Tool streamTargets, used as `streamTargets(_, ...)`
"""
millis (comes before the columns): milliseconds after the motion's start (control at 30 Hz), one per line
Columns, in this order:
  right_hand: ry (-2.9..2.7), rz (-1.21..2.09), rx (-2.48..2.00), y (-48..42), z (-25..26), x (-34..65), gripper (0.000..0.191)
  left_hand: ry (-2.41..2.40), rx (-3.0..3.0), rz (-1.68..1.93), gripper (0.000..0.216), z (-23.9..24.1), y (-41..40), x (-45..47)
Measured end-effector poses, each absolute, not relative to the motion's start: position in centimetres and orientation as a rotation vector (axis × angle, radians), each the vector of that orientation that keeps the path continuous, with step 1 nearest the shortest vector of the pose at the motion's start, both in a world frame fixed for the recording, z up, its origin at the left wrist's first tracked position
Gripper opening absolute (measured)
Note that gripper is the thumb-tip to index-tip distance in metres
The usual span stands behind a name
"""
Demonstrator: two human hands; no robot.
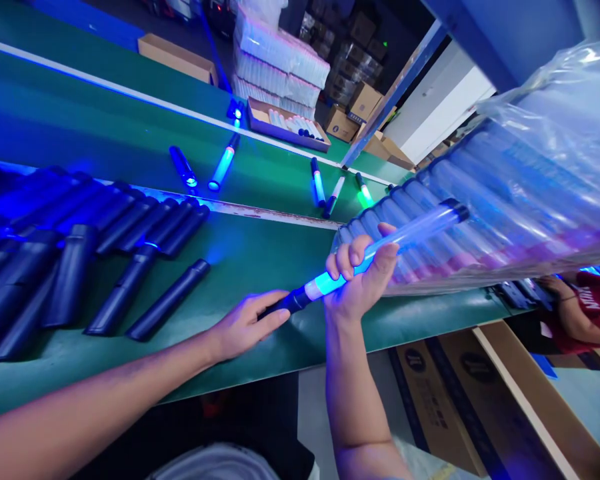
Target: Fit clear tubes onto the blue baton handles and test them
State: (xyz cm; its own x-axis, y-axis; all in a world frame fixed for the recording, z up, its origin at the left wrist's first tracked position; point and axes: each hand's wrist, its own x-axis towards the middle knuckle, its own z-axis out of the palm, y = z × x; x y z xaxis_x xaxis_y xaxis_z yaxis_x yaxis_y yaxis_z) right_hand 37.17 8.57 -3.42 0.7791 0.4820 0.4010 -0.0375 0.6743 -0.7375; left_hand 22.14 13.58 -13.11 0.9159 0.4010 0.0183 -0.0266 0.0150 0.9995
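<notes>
A light stick (325,283) glowing blue lies slantwise across both my hands, above the green workbench. My left hand (253,323) is closed around its black handle. Higher up, the fingers of my right hand (365,273) wrap round the clear tube, whose dark end cap points up to the right. Left of my hands, several black handles (167,300) without tubes lie on the bench, many of them heaped. Right behind my right hand stands a plastic-wrapped stack of clear tubes (480,193) with pinkish ends.
On the far green strip lie lit light sticks (223,167), some blue, one green. A shallow box (287,127) of sticks and an open cardboard box (177,59) sit behind. Cartons (445,393) stand below right. A person in a red shirt (595,307) is at far right.
</notes>
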Motion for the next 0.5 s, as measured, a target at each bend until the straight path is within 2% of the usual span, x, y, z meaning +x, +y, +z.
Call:
streamTargets(167,-0.588,0.434,-0.680,9.3,-4.4,37.1,0.023,0.326,1.448,0.333,0.046,-13.6,13.4,22.1)
streamTargets(333,-0.774,0.510,-0.759,8.5,-3.2,38.2,0.028,0.208,1.431,0.273,0.038,-13.1,14.0,22.8)
streamTargets(500,-0.990,0.455,-0.776,7.8,-1.7,36.3,0.022,0.057,1.407,0.583,0.055,-11.1,13.4,23.8)
